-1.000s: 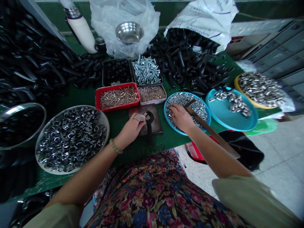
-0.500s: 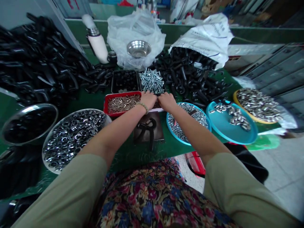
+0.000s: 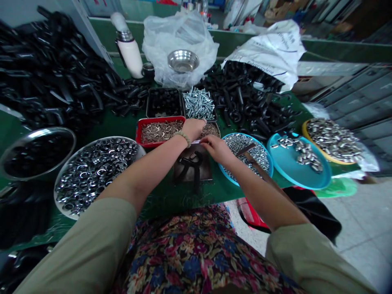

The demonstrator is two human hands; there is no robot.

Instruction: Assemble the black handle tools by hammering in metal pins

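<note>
Left hand point(image 3: 192, 130) curled over the red tray point(image 3: 161, 118), right hand point(image 3: 216, 149) narrowly pinched, any held item unclear.

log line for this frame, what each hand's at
left hand: over tan tray, beside red tray of pins | right hand: near black clamp, beside blue tray of washers

- 1 camera, worn on the person's head, looks forward and down.
- The left forearm point(image 3: 143, 175) and right forearm point(image 3: 257, 188) reach in from the lower corners, close to the lens.
- The green workbench point(image 3: 162, 200) fills the middle of the frame, with a floral garment point(image 3: 196, 257) at bottom centre.
</note>
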